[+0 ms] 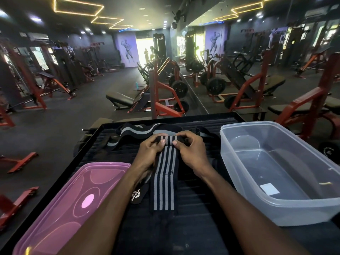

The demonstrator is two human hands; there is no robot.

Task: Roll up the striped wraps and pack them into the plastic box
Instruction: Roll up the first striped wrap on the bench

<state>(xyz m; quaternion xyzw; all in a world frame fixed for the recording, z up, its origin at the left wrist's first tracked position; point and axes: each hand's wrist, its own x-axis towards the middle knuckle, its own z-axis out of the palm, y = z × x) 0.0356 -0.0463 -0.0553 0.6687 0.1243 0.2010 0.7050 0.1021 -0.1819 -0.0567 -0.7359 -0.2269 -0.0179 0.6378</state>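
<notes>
At frame centre my left hand (150,150) and right hand (191,149) pinch the striped wrap's (164,183) rolled end, keeping it tight; plastic box (276,214) waits open lower right.

My striped wrap (164,183): woven cloth, matt, ribbed. Plastic box (276,173): clear, glossy, smooth. Lid (70,199): pink translucent plastic, shiny. Worktop (198,196): black, matt, ridged.
</notes>
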